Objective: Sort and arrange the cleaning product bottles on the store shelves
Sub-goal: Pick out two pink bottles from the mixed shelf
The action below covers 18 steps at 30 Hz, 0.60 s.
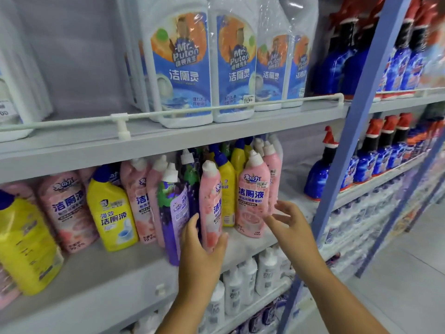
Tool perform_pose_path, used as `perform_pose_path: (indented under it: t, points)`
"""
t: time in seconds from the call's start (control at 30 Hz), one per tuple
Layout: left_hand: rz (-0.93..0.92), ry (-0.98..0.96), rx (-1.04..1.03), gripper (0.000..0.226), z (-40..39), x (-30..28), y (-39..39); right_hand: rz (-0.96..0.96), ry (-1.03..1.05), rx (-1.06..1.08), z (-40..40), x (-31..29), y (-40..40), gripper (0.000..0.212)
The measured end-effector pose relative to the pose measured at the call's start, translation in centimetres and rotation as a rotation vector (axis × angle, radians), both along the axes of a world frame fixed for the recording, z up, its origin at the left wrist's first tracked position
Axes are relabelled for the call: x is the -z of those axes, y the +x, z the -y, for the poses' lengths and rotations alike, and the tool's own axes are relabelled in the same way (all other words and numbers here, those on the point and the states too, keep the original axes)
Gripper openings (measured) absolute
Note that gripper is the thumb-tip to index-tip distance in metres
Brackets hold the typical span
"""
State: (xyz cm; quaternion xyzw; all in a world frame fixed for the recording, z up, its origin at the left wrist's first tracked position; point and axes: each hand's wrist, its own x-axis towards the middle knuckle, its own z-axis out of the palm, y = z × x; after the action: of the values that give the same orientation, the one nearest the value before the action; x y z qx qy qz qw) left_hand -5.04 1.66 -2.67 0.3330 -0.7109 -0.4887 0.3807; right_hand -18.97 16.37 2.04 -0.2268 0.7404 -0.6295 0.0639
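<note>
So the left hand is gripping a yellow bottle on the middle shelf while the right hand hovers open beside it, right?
Not quite: in the head view the left hand grips a pink bottle, not a yellow one. The rest holds: it stands on the middle shelf, and the right hand hovers open beside it, near another pink bottle.

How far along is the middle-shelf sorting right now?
Done: the white Mr. Puton bottles stand lined up on the upper shelf. In hand: the left hand grips a pink bottle; the right hand hovers open. Left: yellow bottles sit mixed among pink and purple.
</note>
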Motion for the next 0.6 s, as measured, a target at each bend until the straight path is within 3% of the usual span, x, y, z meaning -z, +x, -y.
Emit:
perform_pose_path:
  t: [0.23, 0.33, 0.43, 0.5, 0.6]
  points:
    - [-0.024, -0.136, -0.224, 0.079, -0.6, 0.2, -4.1, -0.052, -0.071, -0.083, 2.2, 1.1, -6.3, 0.036]
    - [-0.091, -0.377, -0.504, 0.074, -3.7, -0.5, -6.0, -0.059, -0.11, -0.083, 1.2, 1.4, -10.5, 0.035]
    - [-0.15, -0.555, -0.569, 0.062, -6.6, -0.1, -9.6, -0.031, -0.07, -0.168, 1.1, 1.5, -14.4, 0.038]
    - [-0.113, -0.444, -0.429, 0.068, -6.6, 0.3, -12.7, -0.035, -0.018, -0.266, 1.8, 1.9, -16.1, 0.041]
    - [0.022, -0.239, -0.331, 0.098, -6.2, 0.5, -16.5, -0.056, 0.035, -0.385, 3.2, 2.5, -16.8, 0.04]
